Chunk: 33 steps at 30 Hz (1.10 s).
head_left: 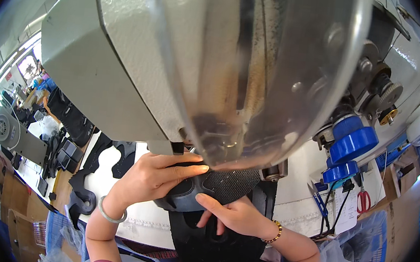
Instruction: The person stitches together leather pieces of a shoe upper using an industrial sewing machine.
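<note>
Both hands press on one dark shoe piece (214, 187) under the big grey sewing machine (141, 58). Her left hand (157, 176) lies flat on the piece, fingers stretched toward the needle area, with a pale bangle (110, 215) on the wrist. Her right hand (234, 215) pinches the near edge of the same piece, and this wrist has a bead bracelet (277, 232). Black cut parts (92, 170) lie on the table at the left, red scissors (363, 200) at the right.

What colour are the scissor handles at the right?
Red; the scissors show in the head view, beside the blue knobs.
</note>
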Motion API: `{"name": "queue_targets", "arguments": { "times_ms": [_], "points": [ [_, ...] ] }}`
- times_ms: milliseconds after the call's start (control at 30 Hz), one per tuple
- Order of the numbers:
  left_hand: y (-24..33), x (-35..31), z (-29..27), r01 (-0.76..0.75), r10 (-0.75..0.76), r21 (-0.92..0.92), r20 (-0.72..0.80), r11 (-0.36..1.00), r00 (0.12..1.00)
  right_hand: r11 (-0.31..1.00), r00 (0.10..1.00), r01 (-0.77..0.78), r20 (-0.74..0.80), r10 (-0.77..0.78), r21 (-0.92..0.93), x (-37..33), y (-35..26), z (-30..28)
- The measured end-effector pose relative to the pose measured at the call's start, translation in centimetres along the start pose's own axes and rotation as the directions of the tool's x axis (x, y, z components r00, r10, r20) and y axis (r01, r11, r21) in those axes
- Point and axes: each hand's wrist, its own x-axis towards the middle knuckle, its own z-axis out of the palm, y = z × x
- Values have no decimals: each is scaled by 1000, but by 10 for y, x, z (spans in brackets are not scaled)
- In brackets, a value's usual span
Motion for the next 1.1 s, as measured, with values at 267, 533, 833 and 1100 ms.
{"name": "queue_targets", "arguments": {
  "times_ms": [267, 533, 833, 1100],
  "points": [
    [5, 6, -4, -25, 24, 18, 12, 1000, 1000, 987, 989, 12, 144, -36, 160, 7, 13, 0],
    [7, 5, -4, -10, 9, 80, 3, 997, 1000, 959, 990, 83, 88, -111, 271, 9, 17, 7],
    [15, 5, 3, -6, 4, 159, 11, 987, 1000, 974, 991, -12, 134, -19, 225, -1, 9, 0],
    [27, 9, 11, 11, -8, 195, -18, 981, 1000, 878, 997, 15, 58, -49, 478, -17, 10, 9]
  ]
}}
